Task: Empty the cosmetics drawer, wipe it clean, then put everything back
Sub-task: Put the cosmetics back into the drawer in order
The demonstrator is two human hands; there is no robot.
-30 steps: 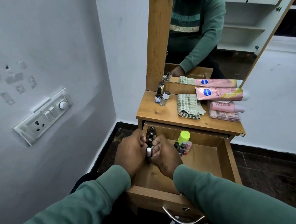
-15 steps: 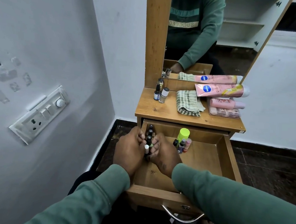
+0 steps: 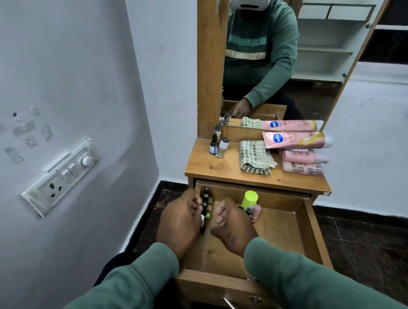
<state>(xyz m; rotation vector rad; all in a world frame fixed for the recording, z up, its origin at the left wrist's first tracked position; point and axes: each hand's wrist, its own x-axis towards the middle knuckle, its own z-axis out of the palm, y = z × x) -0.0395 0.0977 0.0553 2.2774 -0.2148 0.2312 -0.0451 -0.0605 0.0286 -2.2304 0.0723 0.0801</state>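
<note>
Hands in an open wooden dressing-table drawer [image 3: 311, 234], judged only part emptied or part refilled.
The left hand [image 3: 181, 218] gripped small dark-capped bottles [image 3: 205, 198] by the left wall; the right hand [image 3: 233, 225] was curled beside them (contents unclear). A lime-capped bottle [image 3: 250, 198] stood behind. On the wooden tabletop [image 3: 211, 167] lay pink tubes [image 3: 295, 140] and a folded checked cloth [image 3: 254, 156].
</note>
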